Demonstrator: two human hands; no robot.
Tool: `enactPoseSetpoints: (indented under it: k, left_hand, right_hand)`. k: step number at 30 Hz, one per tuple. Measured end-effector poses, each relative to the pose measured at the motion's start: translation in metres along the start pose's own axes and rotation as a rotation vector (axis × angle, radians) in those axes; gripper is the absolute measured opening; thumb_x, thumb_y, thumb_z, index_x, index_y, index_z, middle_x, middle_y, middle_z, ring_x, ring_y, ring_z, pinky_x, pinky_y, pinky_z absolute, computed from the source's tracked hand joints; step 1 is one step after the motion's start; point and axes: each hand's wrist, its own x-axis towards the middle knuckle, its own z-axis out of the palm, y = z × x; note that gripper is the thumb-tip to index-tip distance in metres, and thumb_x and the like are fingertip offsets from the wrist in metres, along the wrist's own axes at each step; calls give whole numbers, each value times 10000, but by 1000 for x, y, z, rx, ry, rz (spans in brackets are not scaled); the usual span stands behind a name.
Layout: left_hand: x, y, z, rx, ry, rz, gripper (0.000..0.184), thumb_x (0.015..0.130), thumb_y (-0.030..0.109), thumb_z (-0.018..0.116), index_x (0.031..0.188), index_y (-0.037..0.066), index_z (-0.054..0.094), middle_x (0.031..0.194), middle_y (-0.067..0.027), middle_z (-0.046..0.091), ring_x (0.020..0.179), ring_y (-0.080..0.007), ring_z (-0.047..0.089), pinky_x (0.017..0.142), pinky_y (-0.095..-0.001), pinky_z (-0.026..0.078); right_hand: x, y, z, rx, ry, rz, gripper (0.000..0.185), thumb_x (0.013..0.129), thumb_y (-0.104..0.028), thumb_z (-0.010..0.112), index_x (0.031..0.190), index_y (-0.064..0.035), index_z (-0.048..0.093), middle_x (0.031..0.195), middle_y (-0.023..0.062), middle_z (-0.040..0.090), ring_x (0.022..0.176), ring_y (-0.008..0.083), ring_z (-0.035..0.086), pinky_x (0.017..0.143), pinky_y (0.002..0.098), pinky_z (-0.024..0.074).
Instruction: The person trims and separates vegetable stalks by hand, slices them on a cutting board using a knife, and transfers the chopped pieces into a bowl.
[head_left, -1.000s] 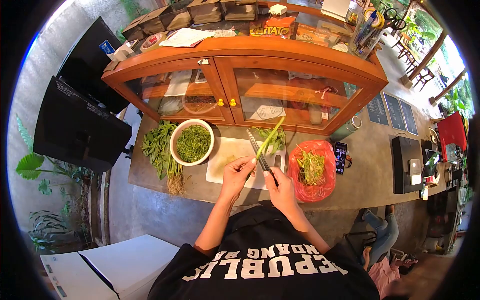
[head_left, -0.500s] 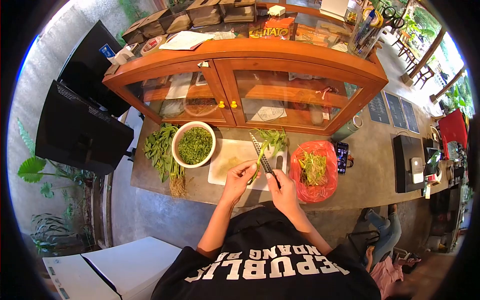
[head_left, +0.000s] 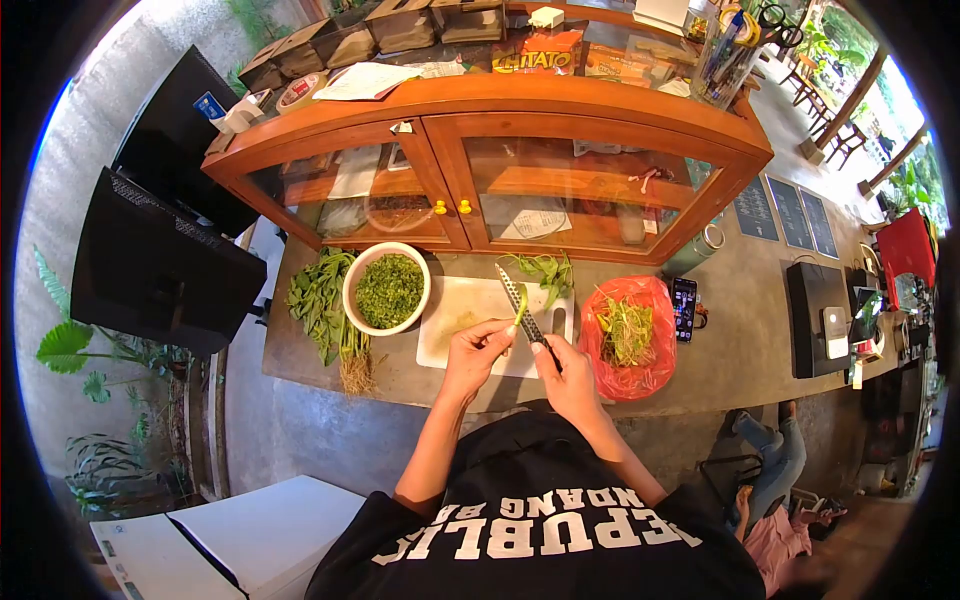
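My left hand (head_left: 477, 355) pinches a short piece of green stem (head_left: 522, 305) above the cutting board. In my right hand (head_left: 567, 378) is a knife (head_left: 519, 303) with a dark, hole-patterned blade, its tip pointing away from me and its edge beside the stem. Beneath both hands lies the white cutting board (head_left: 455, 300), with leafy greens (head_left: 545, 275) at its far right corner. A white bowl (head_left: 428, 300) of finely chopped greens (head_left: 388, 290) stands to the left. Beside it rests a bunch of rooted greens (head_left: 318, 300). At right, a red plastic bag (head_left: 655, 375) holds stem and root trimmings (head_left: 627, 330).
A wooden cabinet (head_left: 590, 105) with glass doors stands behind the board. A phone (head_left: 684, 308) and a metal tumbler (head_left: 695, 250) are on the counter at right. Beyond them sits a black box (head_left: 812, 325). Another person's jeans-clad leg (head_left: 775, 460) shows at lower right.
The long leafy stem in my left hand is now a short piece, its leafy part apparently resting by the board's far right corner. The knife stays in my right hand.
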Motion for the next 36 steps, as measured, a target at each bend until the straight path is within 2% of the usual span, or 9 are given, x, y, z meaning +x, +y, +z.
enactPoseSetpoints:
  k: [2,3,5,18,20,23,27,29,36]
  left_hand:
    - [0,-1,4,7,10,-9,201,916,114,690,1071,-12,711,754,27,609,661,-44,490,602,-196,390]
    - [1,-1,4,8,10,-9,201,916,114,690,1071,-12,711,754,27,609,661,-44,490,602,-196,390]
    - [4,0,4,-25,49,60,206,925,187,686,1040,20,720,741,31,617,635,-27,490,553,-187,331]
    - [-5,-12,3,15,-1,48,217,933,211,679,1001,8,713,794,-8,657,659,-65,549,611,-215,403]
    - [-4,-11,5,-23,20,-3,185,920,145,691,1015,-11,718,786,9,638,667,-52,524,606,-202,411]
    - [1,-11,2,-38,60,25,197,926,198,685,994,15,718,788,-5,656,657,-60,551,571,-205,382]
    - [2,-2,0,-33,54,-15,184,924,192,687,983,21,719,778,3,654,627,-47,536,533,-194,349]
    - [1,-2,1,-48,-4,-106,194,916,158,697,1002,-14,718,772,-5,651,645,-64,540,589,-214,425]
    - [8,-7,-4,-100,43,-77,182,920,163,693,956,-13,714,767,-22,657,640,-73,554,602,-228,458]
  right_hand:
    - [3,-8,-2,62,-19,37,158,975,-138,575,981,17,610,597,14,512,544,61,457,489,267,367]
    - [1,-7,-1,63,-18,37,158,975,-138,575,981,17,610,597,14,512,544,61,457,489,267,367]
    - [-4,-2,0,77,-61,32,194,961,-192,598,1008,-6,625,585,105,547,493,151,516,485,323,396]
    - [-1,1,2,103,-45,24,184,965,-178,583,1012,-2,615,604,110,560,507,144,524,489,320,393]
    - [1,-3,1,74,-42,50,183,963,-175,586,1007,0,615,601,117,559,507,154,536,490,325,399]
    - [-2,2,3,41,-62,16,180,959,-166,588,1009,5,613,600,123,558,504,158,537,485,326,397]
    - [-4,4,3,48,-106,25,177,956,-160,591,1005,9,613,596,124,557,498,164,533,485,329,398]
    - [-1,2,5,97,-54,6,179,958,-163,591,990,12,613,587,125,554,490,165,526,486,329,399]
    - [-7,7,7,120,-114,21,191,971,-176,584,975,12,613,569,86,535,500,116,507,484,308,384]
